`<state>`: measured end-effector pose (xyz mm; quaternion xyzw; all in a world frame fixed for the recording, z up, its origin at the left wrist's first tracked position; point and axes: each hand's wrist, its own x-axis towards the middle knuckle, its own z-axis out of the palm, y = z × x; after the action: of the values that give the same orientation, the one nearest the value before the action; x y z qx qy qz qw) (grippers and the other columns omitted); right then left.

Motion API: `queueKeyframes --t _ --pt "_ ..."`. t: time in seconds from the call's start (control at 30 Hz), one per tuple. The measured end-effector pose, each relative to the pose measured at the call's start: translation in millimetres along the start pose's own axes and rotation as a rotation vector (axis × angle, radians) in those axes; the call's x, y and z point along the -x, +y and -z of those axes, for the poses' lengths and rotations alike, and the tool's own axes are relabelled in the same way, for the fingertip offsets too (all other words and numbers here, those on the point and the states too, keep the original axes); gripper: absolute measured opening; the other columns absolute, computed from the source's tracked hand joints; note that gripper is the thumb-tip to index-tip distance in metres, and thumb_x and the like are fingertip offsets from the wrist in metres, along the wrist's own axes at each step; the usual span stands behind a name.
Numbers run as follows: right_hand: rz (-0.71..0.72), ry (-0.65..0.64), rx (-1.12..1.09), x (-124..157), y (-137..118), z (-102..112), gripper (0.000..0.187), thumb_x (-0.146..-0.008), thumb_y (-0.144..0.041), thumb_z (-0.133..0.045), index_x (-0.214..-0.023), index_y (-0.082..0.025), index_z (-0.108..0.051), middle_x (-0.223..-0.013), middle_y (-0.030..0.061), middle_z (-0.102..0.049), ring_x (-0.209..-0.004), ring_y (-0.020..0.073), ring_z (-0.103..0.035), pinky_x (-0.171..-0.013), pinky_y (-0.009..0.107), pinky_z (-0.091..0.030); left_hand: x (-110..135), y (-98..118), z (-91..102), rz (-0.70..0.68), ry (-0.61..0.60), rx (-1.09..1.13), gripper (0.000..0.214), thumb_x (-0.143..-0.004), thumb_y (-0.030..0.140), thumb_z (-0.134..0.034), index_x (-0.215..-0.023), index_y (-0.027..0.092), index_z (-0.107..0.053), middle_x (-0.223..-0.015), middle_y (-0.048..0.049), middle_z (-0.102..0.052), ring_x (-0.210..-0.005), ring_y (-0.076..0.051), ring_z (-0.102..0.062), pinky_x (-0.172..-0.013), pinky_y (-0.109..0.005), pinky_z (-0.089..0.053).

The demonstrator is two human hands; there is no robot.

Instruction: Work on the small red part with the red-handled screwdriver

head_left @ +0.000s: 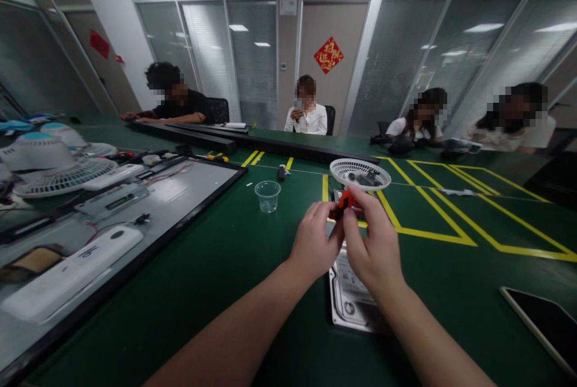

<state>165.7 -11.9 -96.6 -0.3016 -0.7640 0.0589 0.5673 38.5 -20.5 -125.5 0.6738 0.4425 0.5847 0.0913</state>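
Note:
My left hand [314,243] and my right hand [375,240] meet at the centre, both with fingertips pinched on a small red-and-black object [346,199]. Its kind is unclear, as the fingers cover much of it. Below my hands a silver hard drive [349,307] lies flat on the green table, partly hidden by my right hand and forearm. Just beyond the fingers, another small item on the table is mostly covered. A clear plastic cup [267,199] stands upright to the left of my hands. Behind them sits a round white slotted basket [336,172] holding small dark parts.
At left, a large panel [198,185] carries a white power strip [74,273] and loose parts; white fan housings [38,155] stand beyond. Long black bars [270,145] lie across the table. A phone [541,324] rests at right. Several people sit along the far side.

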Motion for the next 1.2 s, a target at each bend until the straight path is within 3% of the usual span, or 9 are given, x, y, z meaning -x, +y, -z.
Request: queueKeyframes --t 0.23,0.5,0.77,0.93,1.07,1.2 --pt "0.033 0.035 0.056 -2.0 0.8 0.2 0.039 -0.101 -0.019 -0.059 -0.139 -0.025 -0.061 -0.122 0.0132 -0.067 -0.111 0.0276 -0.068 -0.093 0.05 -0.061 0.5 -1.2 -1.0 0.012 0.059 0.0 0.02 -0.089 0.011 -0.069 -0.104 0.021 -0.06 -0.099 -0.0035 -0.067 -0.092 -0.02 -0.062 -0.083 -0.034 -0.05" --pt "0.011 0.014 0.009 -1.3 -1.0 0.9 0.04 -0.103 -0.017 -0.054 -0.143 -0.025 -0.058 -0.13 0.0129 -0.068 -0.115 0.0269 -0.069 -0.1 0.051 -0.059 0.3 1.0 1.1 -0.015 -0.005 0.016 0.012 -0.098 0.015 -0.062 -0.109 0.021 -0.062 -0.104 -0.0059 -0.069 -0.099 -0.022 -0.063 -0.085 -0.035 -0.05" --pt "0.04 0.042 0.069 -2.4 0.8 0.3 0.037 -0.1 -0.019 -0.061 -0.137 -0.022 -0.062 -0.12 0.0137 -0.066 -0.11 0.0279 -0.067 -0.092 0.049 -0.061 0.4 -2.2 -0.5 0.003 0.05 0.003 0.014 -0.092 0.013 -0.068 -0.101 0.02 -0.061 -0.097 -0.0038 -0.067 -0.093 -0.021 -0.063 -0.083 -0.034 -0.049" --pt "0.026 0.016 0.022 -1.7 -1.5 1.1 0.04 -0.102 -0.018 -0.057 -0.142 -0.024 -0.059 -0.127 0.0135 -0.067 -0.113 0.0276 -0.068 -0.096 0.05 -0.06 0.1 -0.1 0.4 -0.03 0.011 -0.001 0.01 -0.097 0.015 -0.062 -0.105 0.021 -0.063 -0.101 -0.0055 -0.069 -0.096 -0.022 -0.062 -0.084 -0.035 -0.049" --pt "0.022 0.015 0.021 -1.5 -0.2 0.1 0.04 -0.103 -0.017 -0.054 -0.143 -0.026 -0.059 -0.126 0.012 -0.069 -0.112 0.0267 -0.069 -0.097 0.049 -0.06 0.4 -0.4 -0.7 -0.014 0.044 0.019 0.019 -0.092 0.013 -0.068 -0.109 0.021 -0.062 -0.102 -0.005 -0.068 -0.096 -0.022 -0.063 -0.085 -0.034 -0.05" --pt "0.041 0.038 0.067 -2.8 0.4 0.7 0.038 -0.101 -0.019 -0.061 -0.139 -0.023 -0.062 -0.12 0.0133 -0.067 -0.11 0.0275 -0.068 -0.092 0.048 -0.06 0.7 -1.7 -0.7 -0.004 0.068 0.014 0.017 -0.09 0.011 -0.069 -0.101 0.02 -0.061 -0.097 -0.0038 -0.066 -0.092 -0.021 -0.062 -0.083 -0.034 -0.05"
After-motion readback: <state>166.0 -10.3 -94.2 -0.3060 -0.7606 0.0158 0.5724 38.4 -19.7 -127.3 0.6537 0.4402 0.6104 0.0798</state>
